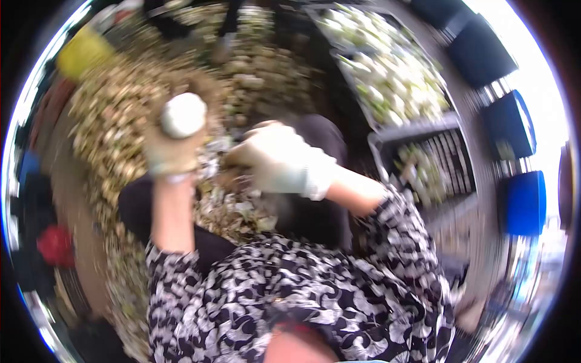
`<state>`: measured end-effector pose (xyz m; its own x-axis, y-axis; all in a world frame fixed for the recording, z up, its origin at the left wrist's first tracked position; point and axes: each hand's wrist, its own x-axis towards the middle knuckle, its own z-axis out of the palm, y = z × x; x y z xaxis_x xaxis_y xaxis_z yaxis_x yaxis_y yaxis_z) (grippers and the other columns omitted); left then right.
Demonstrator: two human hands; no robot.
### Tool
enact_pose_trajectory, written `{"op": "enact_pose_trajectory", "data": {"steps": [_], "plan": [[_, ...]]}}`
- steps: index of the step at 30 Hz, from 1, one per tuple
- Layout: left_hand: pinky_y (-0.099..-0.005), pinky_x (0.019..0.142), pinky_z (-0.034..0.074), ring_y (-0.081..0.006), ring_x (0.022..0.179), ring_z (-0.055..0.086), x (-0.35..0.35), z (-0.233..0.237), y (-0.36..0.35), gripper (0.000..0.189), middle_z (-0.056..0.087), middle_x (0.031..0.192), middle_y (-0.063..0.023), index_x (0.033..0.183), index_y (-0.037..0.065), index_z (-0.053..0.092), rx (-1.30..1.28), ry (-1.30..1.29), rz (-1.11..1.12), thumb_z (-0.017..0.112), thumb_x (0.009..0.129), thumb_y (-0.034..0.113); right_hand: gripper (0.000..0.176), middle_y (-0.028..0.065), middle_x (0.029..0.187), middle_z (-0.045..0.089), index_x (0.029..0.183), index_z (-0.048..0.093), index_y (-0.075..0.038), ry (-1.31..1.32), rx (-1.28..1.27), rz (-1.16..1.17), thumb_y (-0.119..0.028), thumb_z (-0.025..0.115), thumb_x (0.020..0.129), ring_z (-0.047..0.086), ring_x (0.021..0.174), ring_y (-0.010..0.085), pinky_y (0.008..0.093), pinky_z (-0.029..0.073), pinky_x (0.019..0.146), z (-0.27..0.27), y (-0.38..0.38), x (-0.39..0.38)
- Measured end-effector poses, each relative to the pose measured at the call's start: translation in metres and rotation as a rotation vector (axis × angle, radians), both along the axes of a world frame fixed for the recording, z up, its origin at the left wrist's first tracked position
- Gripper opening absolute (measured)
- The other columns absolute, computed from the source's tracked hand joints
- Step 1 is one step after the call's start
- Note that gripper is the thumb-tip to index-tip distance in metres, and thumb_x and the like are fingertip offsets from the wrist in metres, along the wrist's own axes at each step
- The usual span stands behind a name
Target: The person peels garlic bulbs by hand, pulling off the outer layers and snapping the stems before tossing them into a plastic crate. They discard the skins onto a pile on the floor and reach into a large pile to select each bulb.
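Note:
A round white bulb point(184, 115), perhaps an onion, rests in my gloved left hand point(172, 142), held out over a heap of brownish bulbs and peelings point(121, 115). My right hand point(272, 158), in a pale glove, is to the right of it, above my dark-clad knee, apart from the bulb. Its fingers are curled together and point left. Motion blur hides whether anything small is between them. Loose white and brown skins point(236, 209) lie below and between my hands.
Black crates of peeled white bulbs point(393, 78) stand at the upper right. Nearer is a partly filled black crate point(460, 157). Blue containers point(525, 202) line the right edge. A yellow object point(83, 52) is at upper left, a red one point(55, 245) at lower left.

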<state>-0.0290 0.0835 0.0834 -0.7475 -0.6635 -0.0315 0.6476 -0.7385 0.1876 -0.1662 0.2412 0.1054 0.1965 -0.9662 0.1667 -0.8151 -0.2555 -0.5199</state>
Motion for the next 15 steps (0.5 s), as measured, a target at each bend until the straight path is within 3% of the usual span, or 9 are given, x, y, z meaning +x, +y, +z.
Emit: {"op": "enact_pose_trajectory", "data": {"steps": [1, 3, 5, 8, 10, 11, 12, 13, 15], "plan": [[-0.0539, 0.104, 0.036, -0.0351, 0.112, 0.054, 0.002, 0.003, 0.002, 0.041, 0.057, 0.119, -0.0221, 0.117, 0.000, 0.058, -0.011, -0.011, -0.025, 0.059, 0.078, 0.012, 0.040, 0.0161, 0.087, 0.065, 0.103, 0.066, -0.008, 0.112, 0.181, 0.009, -0.008, 0.064, 0.063, 0.062, 0.082, 0.0328, 0.0409, 0.050, 0.074, 0.008, 0.010, 0.003], [-0.0560, 0.104, 0.036, -0.0391, 0.117, 0.049, 0.014, -0.018, -0.022, 0.039, 0.054, 0.123, -0.0225, 0.120, -0.001, 0.056, 0.079, -0.062, -0.058, 0.056, 0.084, 0.014, 0.046, 0.0153, 0.093, 0.065, 0.107, 0.065, -0.009, -0.046, -0.077, -0.120, -0.009, 0.065, 0.061, 0.062, 0.084, 0.0336, 0.0416, 0.049, 0.077, -0.025, 0.024, 0.005], [-0.0540, 0.098, 0.042, -0.0382, 0.115, 0.051, 0.014, -0.020, -0.016, 0.035, 0.055, 0.123, -0.0223, 0.118, -0.001, 0.057, -0.073, -0.150, -0.177, 0.054, 0.088, 0.016, 0.027, 0.0170, 0.075, 0.065, 0.094, 0.066, -0.008, -0.276, -0.431, -0.226, -0.013, 0.064, 0.068, 0.064, 0.074, 0.0377, 0.0448, 0.052, 0.066, -0.041, 0.035, -0.011], [-0.0523, 0.091, 0.049, -0.0373, 0.109, 0.055, -0.009, -0.021, 0.005, 0.034, 0.055, 0.119, -0.0238, 0.114, -0.003, 0.060, -0.122, -0.210, -0.266, 0.054, 0.092, 0.022, 0.030, 0.0176, 0.091, 0.066, 0.105, 0.061, -0.004, -0.245, -0.844, -0.710, -0.015, 0.066, 0.078, 0.065, 0.081, 0.0312, 0.0385, 0.053, 0.070, -0.050, 0.064, -0.068], [-0.0495, 0.086, 0.052, -0.0344, 0.105, 0.057, -0.038, -0.010, 0.031, 0.036, 0.057, 0.115, -0.0222, 0.112, -0.003, 0.061, -0.172, -0.214, -0.422, 0.051, 0.094, 0.027, 0.021, 0.0129, 0.091, 0.067, 0.100, 0.061, -0.004, -0.302, -0.786, -1.213, 0.002, 0.053, 0.081, 0.066, 0.078, 0.0222, 0.0325, 0.053, 0.066, -0.054, 0.103, -0.122], [-0.0487, 0.084, 0.053, -0.0334, 0.103, 0.058, -0.053, -0.008, 0.045, 0.038, 0.058, 0.113, -0.0216, 0.111, -0.003, 0.061, -0.178, -0.220, -0.469, 0.050, 0.095, 0.029, 0.021, 0.0156, 0.092, 0.067, 0.100, 0.061, -0.004, -0.546, -0.723, -1.361, 0.000, 0.055, 0.081, 0.066, 0.080, 0.0252, 0.0337, 0.053, 0.068, -0.082, 0.124, -0.178], [-0.0472, 0.082, 0.054, -0.0334, 0.100, 0.059, -0.071, -0.007, 0.061, 0.037, 0.059, 0.110, -0.0213, 0.110, -0.003, 0.061, -0.202, -0.228, -0.492, 0.051, 0.094, 0.030, 0.024, 0.0177, 0.095, 0.067, 0.105, 0.061, -0.004, -0.407, -0.794, -1.524, -0.011, 0.059, 0.082, 0.066, 0.086, 0.0312, 0.0366, 0.052, 0.076, -0.111, 0.152, -0.221], [-0.0457, 0.080, 0.055, -0.0333, 0.097, 0.060, -0.092, -0.010, 0.076, 0.037, 0.060, 0.106, -0.0210, 0.108, -0.002, 0.062, -0.227, -0.233, -0.507, 0.053, 0.093, 0.031, 0.035, 0.0201, 0.100, 0.066, 0.111, 0.060, -0.005, -0.206, -0.368, -1.868, -0.024, 0.062, 0.082, 0.063, 0.095, 0.0361, 0.0388, 0.049, 0.085, -0.102, 0.174, -0.220], [-0.0456, 0.077, 0.055, -0.0327, 0.103, 0.058, -0.133, -0.016, 0.104, 0.042, 0.057, 0.111, -0.0214, 0.111, -0.004, 0.059, -0.122, -0.165, -0.657, 0.055, 0.092, 0.034, 0.046, 0.0220, 0.114, 0.062, 0.116, 0.058, -0.006, -0.026, -0.190, -1.825, -0.036, 0.063, 0.081, 0.059, 0.107, 0.0358, 0.0399, 0.045, 0.093, -0.178, 0.221, -0.274]]}}
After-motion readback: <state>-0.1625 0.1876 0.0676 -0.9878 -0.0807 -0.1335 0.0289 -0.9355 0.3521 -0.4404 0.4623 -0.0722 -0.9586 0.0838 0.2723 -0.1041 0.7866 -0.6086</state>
